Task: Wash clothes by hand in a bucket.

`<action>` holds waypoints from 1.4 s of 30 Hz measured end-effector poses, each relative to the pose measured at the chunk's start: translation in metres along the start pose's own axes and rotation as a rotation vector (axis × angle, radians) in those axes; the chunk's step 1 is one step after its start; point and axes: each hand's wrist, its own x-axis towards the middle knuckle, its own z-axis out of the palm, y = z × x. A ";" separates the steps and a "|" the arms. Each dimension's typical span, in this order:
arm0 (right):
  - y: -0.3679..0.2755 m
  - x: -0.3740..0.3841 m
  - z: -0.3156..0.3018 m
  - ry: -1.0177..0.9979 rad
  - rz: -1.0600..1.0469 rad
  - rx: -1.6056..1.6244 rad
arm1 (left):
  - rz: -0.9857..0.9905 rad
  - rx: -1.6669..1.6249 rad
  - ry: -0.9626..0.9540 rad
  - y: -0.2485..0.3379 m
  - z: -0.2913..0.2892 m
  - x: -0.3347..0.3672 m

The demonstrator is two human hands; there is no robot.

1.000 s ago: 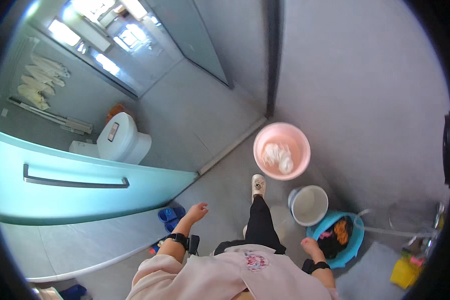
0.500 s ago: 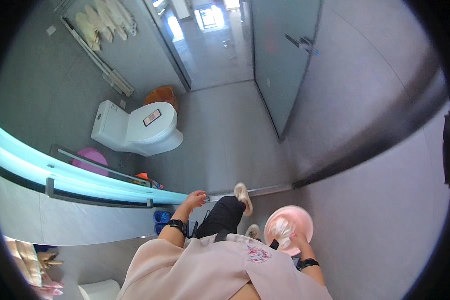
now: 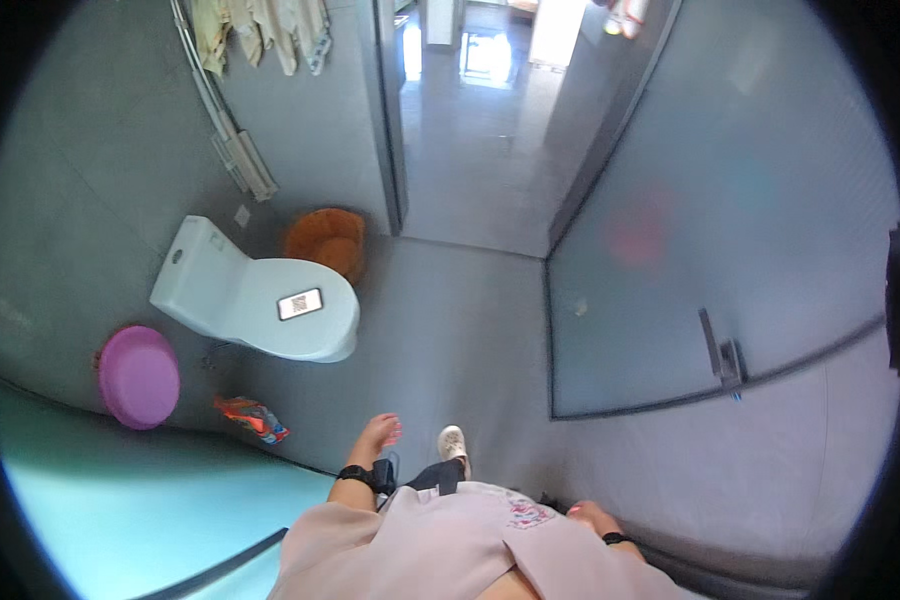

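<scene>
The round pink plastic basin has left view; the left hand (image 3: 380,432), fingers loose and empty, now has a crinkled orange-and-blue packet (image 3: 254,419) at nine o'clock, a white ceramic toilet (image 3: 260,285) at eleven. I can't tell the right hand's (image 3: 595,518) grip.

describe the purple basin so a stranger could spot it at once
Start from the white toilet on the left side of the picture. Just below its tank in the picture, left of the orange-and-blue packet, is the purple basin. Its plain purple colour sets it apart from that patterned packet and the brown tub beyond the toilet.
</scene>
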 end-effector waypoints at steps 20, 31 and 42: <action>-0.396 0.318 -0.450 0.204 -0.550 -0.068 | -0.151 -0.395 0.061 0.236 -0.035 0.161; -0.780 0.292 -0.694 0.285 -1.181 -0.143 | -0.216 -0.257 0.052 0.403 -0.050 0.261; -1.052 0.221 -0.828 -0.086 -1.787 0.339 | 0.087 -0.170 0.304 0.618 -0.018 0.244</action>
